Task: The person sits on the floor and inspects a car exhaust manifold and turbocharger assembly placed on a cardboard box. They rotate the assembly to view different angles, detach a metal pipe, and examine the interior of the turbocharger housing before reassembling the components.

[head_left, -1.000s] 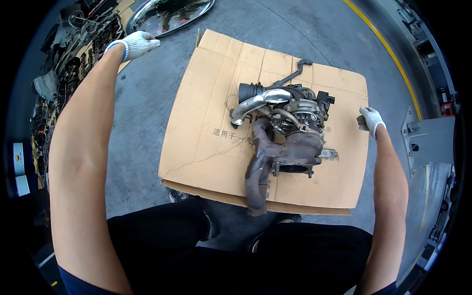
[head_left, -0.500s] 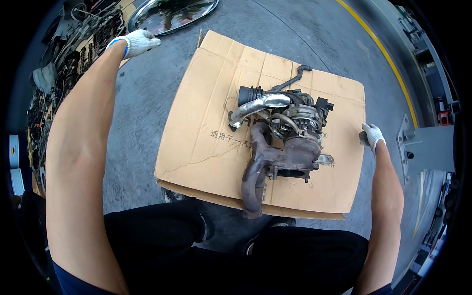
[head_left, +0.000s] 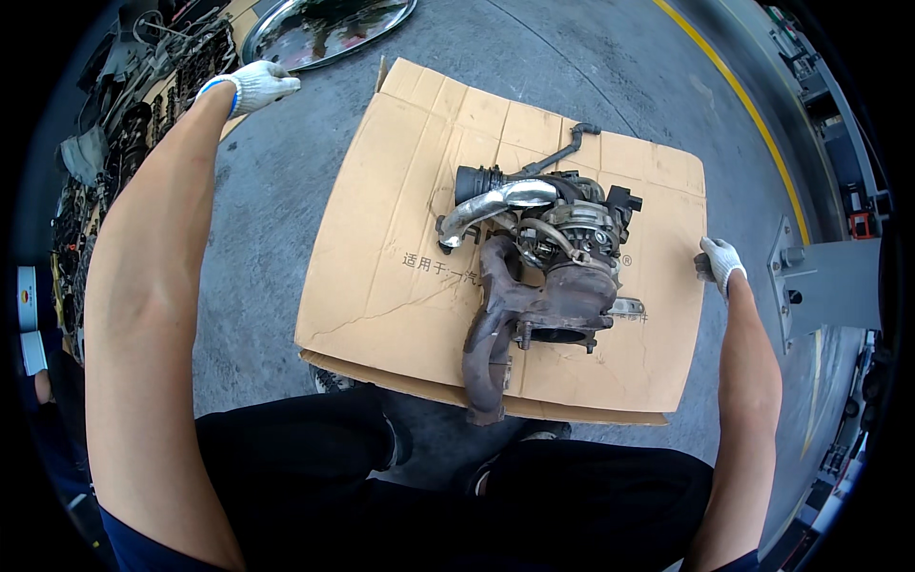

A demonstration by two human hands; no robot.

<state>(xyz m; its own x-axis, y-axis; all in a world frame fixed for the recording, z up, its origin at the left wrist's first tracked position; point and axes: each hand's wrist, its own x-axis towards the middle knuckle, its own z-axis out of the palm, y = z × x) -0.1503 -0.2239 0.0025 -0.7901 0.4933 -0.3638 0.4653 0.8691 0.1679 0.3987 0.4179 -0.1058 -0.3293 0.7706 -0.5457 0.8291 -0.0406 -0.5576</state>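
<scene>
A turbocharger [head_left: 577, 229] with a rusty brown exhaust manifold [head_left: 496, 310] lies on a flattened cardboard box [head_left: 372, 219]. A shiny metal pipe [head_left: 500, 198] curves across its upper left, beside a black ribbed hose end [head_left: 474, 183]. One branch of the manifold overhangs the cardboard's near edge. My left hand [head_left: 257, 88], in a white knit glove with a blue cuff, is held out at the far left, apart from the turbocharger; its fingers are closed with nothing showing in them. At the cardboard's right edge, my gloved right hand [head_left: 721, 260] is curled shut, its fingertips greyish; I see nothing held.
A round shiny metal tray [head_left: 329, 33] lies beyond my left hand. Many dark metal parts [head_left: 143, 133] are heaped along the left. A grey steel post base [head_left: 820, 291] stands right of my right hand. A yellow line [head_left: 748, 95] marks the floor.
My left hand has shifted slightly left. The cardboard and turbocharger appear a little further left in view; my right hand stays in nearly the same place.
</scene>
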